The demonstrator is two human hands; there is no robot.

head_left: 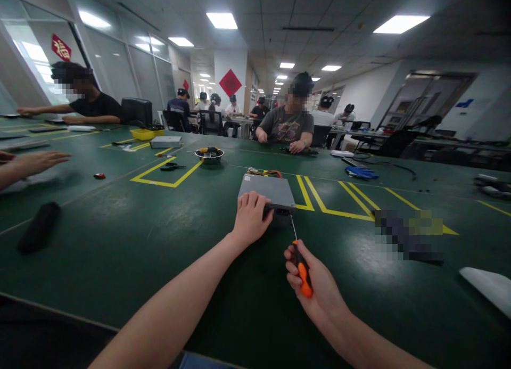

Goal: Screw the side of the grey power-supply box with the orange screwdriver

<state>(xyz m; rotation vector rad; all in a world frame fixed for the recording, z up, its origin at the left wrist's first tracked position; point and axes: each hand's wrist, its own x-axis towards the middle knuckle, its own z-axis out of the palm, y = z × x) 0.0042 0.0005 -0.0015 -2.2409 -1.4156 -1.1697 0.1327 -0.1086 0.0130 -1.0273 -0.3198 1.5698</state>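
Observation:
A grey metal computer power supply [268, 189] lies on the green table in front of me, its colored cables [266, 172] coming out at the far side. My left hand [252, 214] is closed over its near left edge, with the thumb against the near face. In my right hand [313, 278] is an orange and black screwdriver [305, 278], gripped by its handle. The screwdriver's thin shaft points up and away, and its tip is at the near right corner of the power supply. Whether the tip sits in a screw is too small to tell.
Beyond the power supply stands a metal bowl [210, 156] with tools in it. Blue gloves [360, 172] lie at the right back, and a dark pixelated object [407, 238] is nearer. Another person's hand [38, 164] reaches in from the left. A person [285, 119] sits opposite.

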